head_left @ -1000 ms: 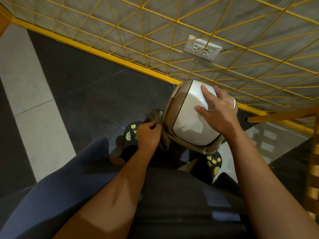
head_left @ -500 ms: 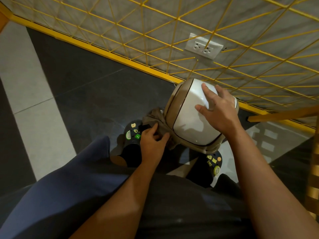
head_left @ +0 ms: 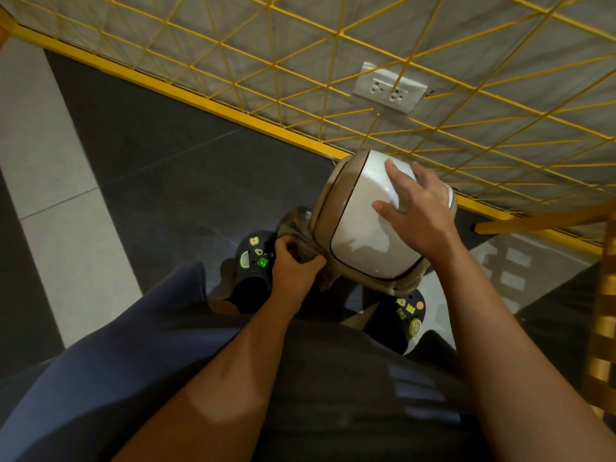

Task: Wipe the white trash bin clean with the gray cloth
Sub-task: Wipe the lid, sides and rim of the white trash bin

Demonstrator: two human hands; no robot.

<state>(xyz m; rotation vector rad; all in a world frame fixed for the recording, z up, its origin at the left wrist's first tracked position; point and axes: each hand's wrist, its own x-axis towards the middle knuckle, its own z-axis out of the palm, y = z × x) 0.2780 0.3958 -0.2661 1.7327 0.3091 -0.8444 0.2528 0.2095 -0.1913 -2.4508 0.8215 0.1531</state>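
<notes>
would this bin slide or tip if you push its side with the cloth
Probably light: the right hand rests flat on the white trash bin as if steadying it. Its glossy surface looks slippery. The gray cloth pushing sideways could slide or tip it.

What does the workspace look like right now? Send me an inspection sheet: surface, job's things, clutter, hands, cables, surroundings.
Surface: dark gray tiled floor with a light gray strip at the left.
Job's things: glossy white trash bin with a beige rim, on the floor beside the fence; crumpled gray cloth against the bin's left side.
Clutter: nothing seen.
Hands: left hand grips the cloth; right hand rests on the bin's lid, fingers spread.
Cables: nothing seen.
Surroundings: yellow wire-mesh fence; white double wall socket behind it; person's dark clogs with bright charms.
</notes>
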